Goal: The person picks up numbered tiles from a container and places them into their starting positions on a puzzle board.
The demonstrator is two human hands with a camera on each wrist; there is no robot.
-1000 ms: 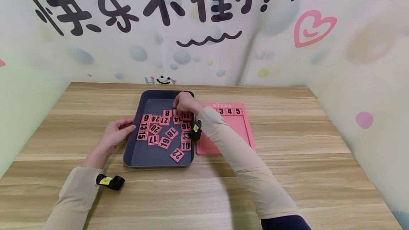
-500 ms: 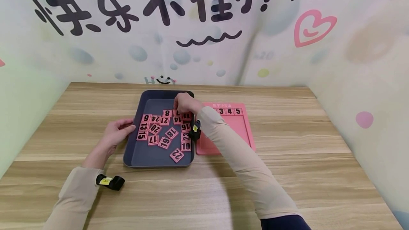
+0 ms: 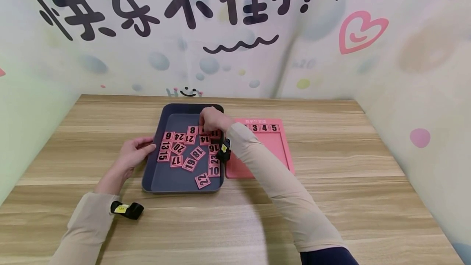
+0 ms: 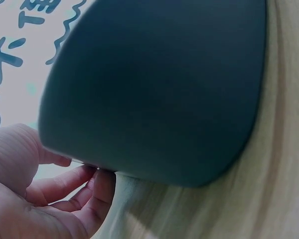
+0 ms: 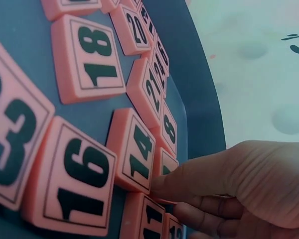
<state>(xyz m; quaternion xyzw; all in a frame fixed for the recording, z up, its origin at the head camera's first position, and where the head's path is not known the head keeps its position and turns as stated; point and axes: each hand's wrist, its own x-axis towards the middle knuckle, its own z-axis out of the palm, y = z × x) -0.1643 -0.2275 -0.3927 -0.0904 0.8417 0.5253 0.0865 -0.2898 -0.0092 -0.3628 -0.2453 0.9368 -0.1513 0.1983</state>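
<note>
My left hand (image 3: pixel 137 152) holds the left wall of a dark blue tray (image 3: pixel 173 183); in the left wrist view its thumb and fingertips meet at the tray's rim. Inside the tray lie several pink number tiles, some turned sideways or upside down. Over the back right part of the tray, my right hand (image 3: pixel 214 118) pinches the 7 tile (image 5: pixel 167 160). Its thumb lies close to the 14 tile (image 5: pixel 135 152), and its curled fingers are near the 11 tile (image 5: pixel 148 219). The right hand partly hides the tiles under it.
To the right of the tray lies a pink puzzle board (image 3: pixel 270 146), with tiles along its top row; 3, 4 and 5 show, and the right forearm covers part of it. Both rest on a wooden table (image 3: pixel 331 154) before a printed wall.
Tiles 16, 23 and 10 have slid slightly toward the tray's near edge, and 22 has shifted and turned. The 14 tile has moved slightly. The left hand stays put.
</note>
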